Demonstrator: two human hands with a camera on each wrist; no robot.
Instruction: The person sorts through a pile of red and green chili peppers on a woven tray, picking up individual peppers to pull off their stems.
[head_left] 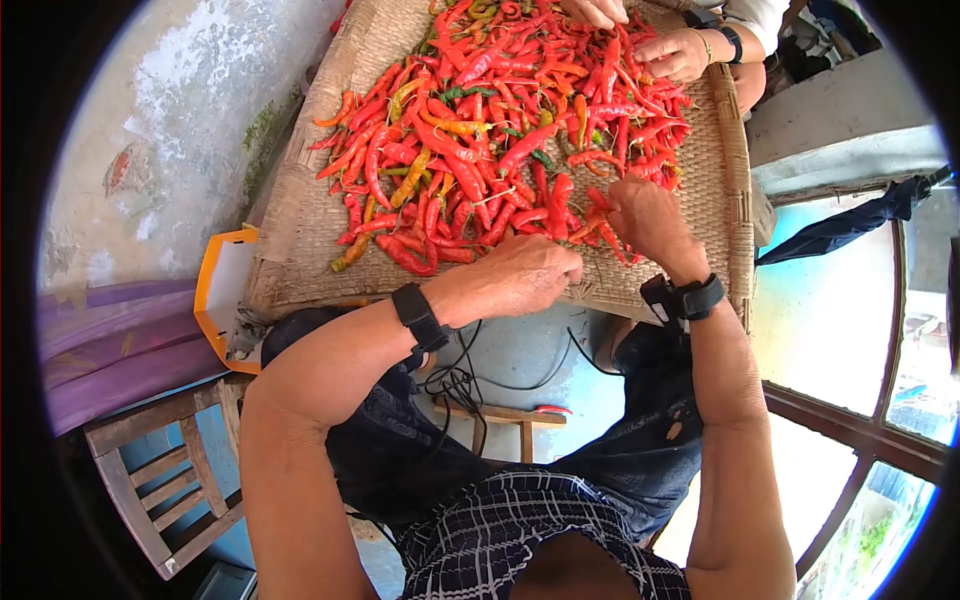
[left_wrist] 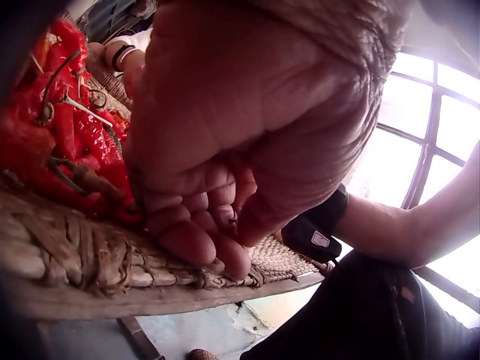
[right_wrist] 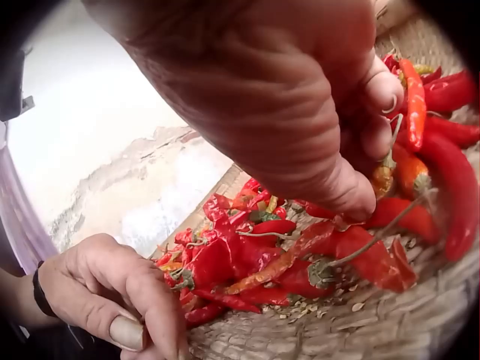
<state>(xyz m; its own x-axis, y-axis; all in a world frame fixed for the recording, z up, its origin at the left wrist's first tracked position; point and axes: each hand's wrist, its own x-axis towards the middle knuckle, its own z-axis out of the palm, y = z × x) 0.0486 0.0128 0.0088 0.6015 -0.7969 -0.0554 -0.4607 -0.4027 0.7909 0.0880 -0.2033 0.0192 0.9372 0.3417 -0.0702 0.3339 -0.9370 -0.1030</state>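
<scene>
Many chili peppers (head_left: 500, 150), mostly red with some orange, yellow and green, lie heaped on a woven tray (head_left: 290, 240). My left hand (head_left: 520, 272) hovers by the tray's near edge, its fingers curled in toward the thumb; in the left wrist view no pepper shows in the hand (left_wrist: 225, 135). To its right, my right hand (head_left: 655, 225) reaches down into the near right side of the heap. In the right wrist view its thumb and fingers close about a small yellowish chili pepper (right_wrist: 384, 176) with a green stem. Other red peppers (right_wrist: 277, 262) lie just below it.
Another person's hands (head_left: 680, 52) work at the heap's far right. Orange-edged box (head_left: 222, 300) and wooden chair (head_left: 165, 480) stand left. Below the tray lie black cables (head_left: 460, 385) near a small wooden stool (head_left: 510, 415). A folded umbrella (head_left: 850, 230) hangs by the right window.
</scene>
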